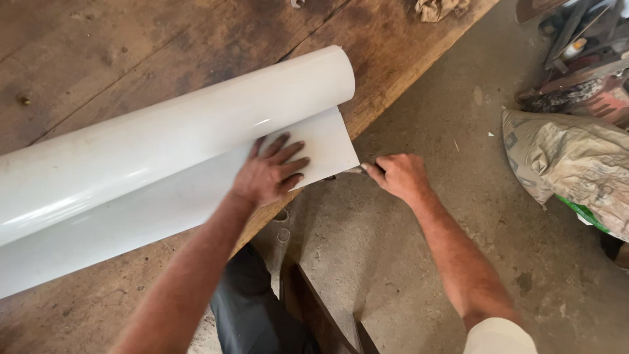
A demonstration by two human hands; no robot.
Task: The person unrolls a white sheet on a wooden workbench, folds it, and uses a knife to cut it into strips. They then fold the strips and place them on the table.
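- While the head view looks down over a worn wooden table (131,59), a roll of glossy white sheet (177,124) lies across it, its loose flap (196,190) unrolled toward the person and reaching the table's edge.
- Left hand (272,174) lies flat on the flap near its corner, fingers spread, pressing down and gripping nothing.
- Right hand (400,176) is closed around a small tool (357,170) at the flap's corner, just off the table edge; it may be a blade, but too little of it shows to be sure.
- Judging by this pose, the step in hand is starting work at the sheet's edge while the flap is pinned.
- A next move would call for firm downward pressure from the flat hand, fingers kept off the tool's path.
- Beyond, a crumpled sack (570,164) rests on the concrete floor (406,275).
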